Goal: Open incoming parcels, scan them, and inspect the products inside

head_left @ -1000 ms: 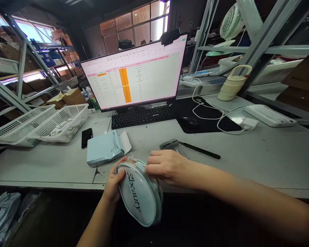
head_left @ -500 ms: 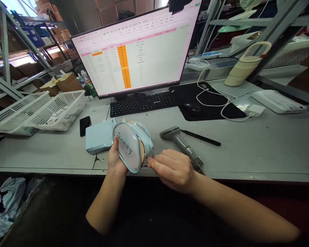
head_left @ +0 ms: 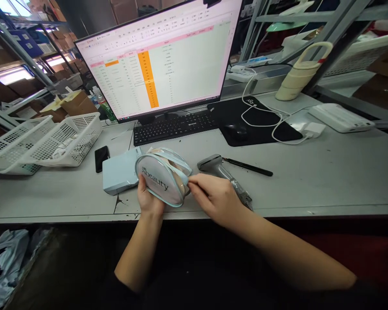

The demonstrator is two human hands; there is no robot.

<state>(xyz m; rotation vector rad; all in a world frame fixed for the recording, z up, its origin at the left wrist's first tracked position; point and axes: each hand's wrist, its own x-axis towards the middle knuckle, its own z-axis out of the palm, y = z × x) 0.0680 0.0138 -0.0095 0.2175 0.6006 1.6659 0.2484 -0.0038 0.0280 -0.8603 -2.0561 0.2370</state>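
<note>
My left hand (head_left: pixel 150 200) grips the lower edge of an oval white pouch (head_left: pixel 160 183) with pale blue trim and the word "beauty" printed on it. The pouch stands tilted over the table's front edge. My right hand (head_left: pixel 213 198) pinches the pouch's right side, where its rim looks parted. A pale blue parcel (head_left: pixel 119 174) lies just left of the pouch. A grey handheld scanner (head_left: pixel 224 176) lies on the table under and behind my right hand.
A monitor (head_left: pixel 158 64) showing a spreadsheet stands behind a black keyboard (head_left: pixel 176 126). A black phone (head_left: pixel 101 158) and white baskets (head_left: pixel 45 142) are on the left. A black pen (head_left: pixel 247 167), a mouse on a mat (head_left: pixel 261 129), white cables and a cream stack (head_left: pixel 297 75) are on the right.
The pouch came up from below the table edge to over the tabletop and turned. My right hand moved from its top to its right side. The view tipped downward.
</note>
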